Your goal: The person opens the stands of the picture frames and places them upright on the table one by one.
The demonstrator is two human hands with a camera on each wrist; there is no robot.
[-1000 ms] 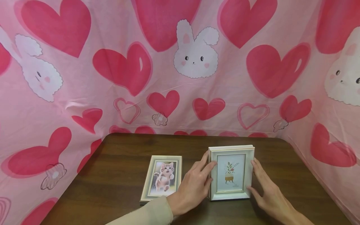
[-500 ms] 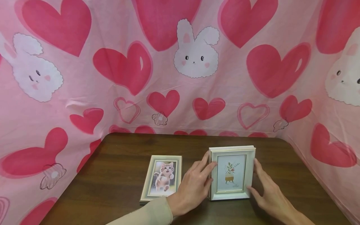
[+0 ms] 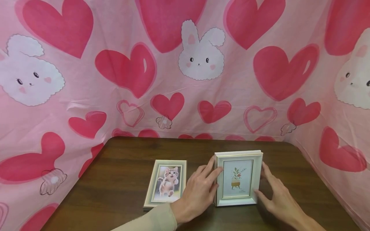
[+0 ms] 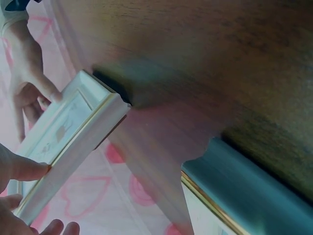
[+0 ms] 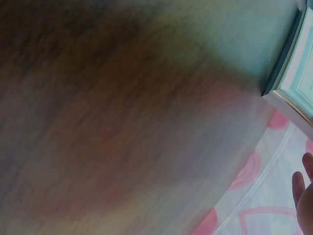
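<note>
A cream picture frame (image 3: 237, 178) with a potted-plant print stands upright on the dark wooden table (image 3: 124, 173). My left hand (image 3: 199, 192) grips its left side; in the left wrist view the thumb (image 4: 29, 169) lies on the front border. On the opposite side my right hand (image 3: 280, 199) holds the frame, thumb at the lower front edge and fingers reaching round the right edge. Just left of my left hand lies a second picture frame (image 3: 169, 183) with a kitten photo, partly covered by the left forearm. The right wrist view shows only a corner of the plant frame (image 5: 293, 93).
Pink cloth (image 3: 199, 96) printed with hearts and rabbits hangs behind and on both sides of the table. The kitten frame's corner edge (image 4: 244, 186) shows large in the left wrist view. Bare tabletop extends behind the frames.
The plant frame has shifted very slightly at its right edge, and my right fingers have slid a little along that edge. My left hand stays nearly still. The cloth at far left has swayed.
</note>
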